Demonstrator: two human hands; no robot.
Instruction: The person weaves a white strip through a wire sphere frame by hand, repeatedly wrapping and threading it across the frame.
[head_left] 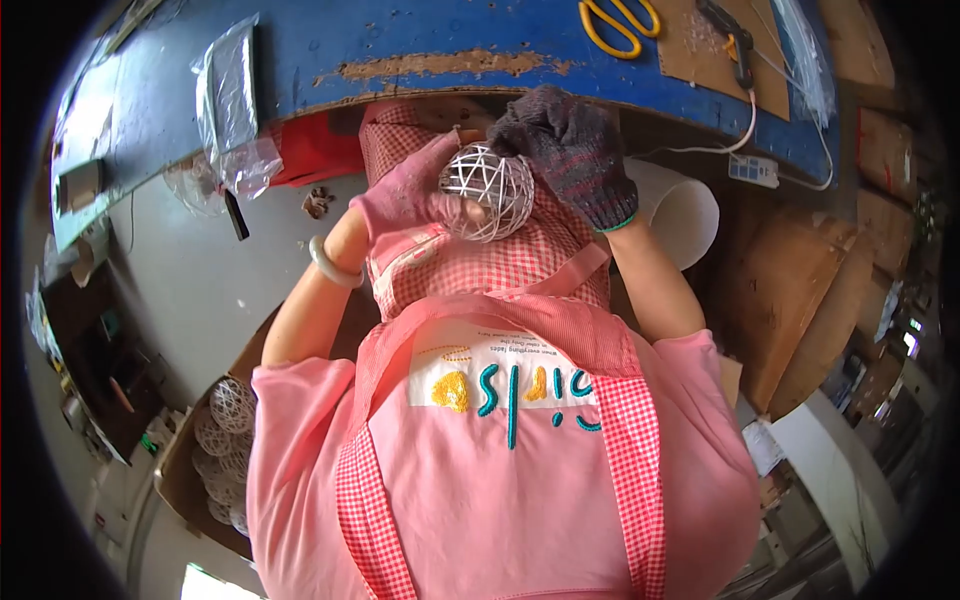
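Note:
A ball of woven white strands (503, 196) is held over my lap, in front of the checked apron (480, 268). My left hand (415, 192), in a pink glove with bare fingertips, is wrapped round the ball's left side. On my right hand (567, 150) is a dark grey knitted glove with a green cuff. Its fingers are bent together at the ball's upper right edge, and whatever they may pinch is too small to make out.
The blue table (420, 30) holds yellow-handled scissors (636, 40), a glue gun (738, 48) on cardboard and a plastic-wrapped packet (228, 90). A power strip (753, 171) hangs by its edge. Boxes (780, 290) stand right; more balls (228, 440) fill a box lower left.

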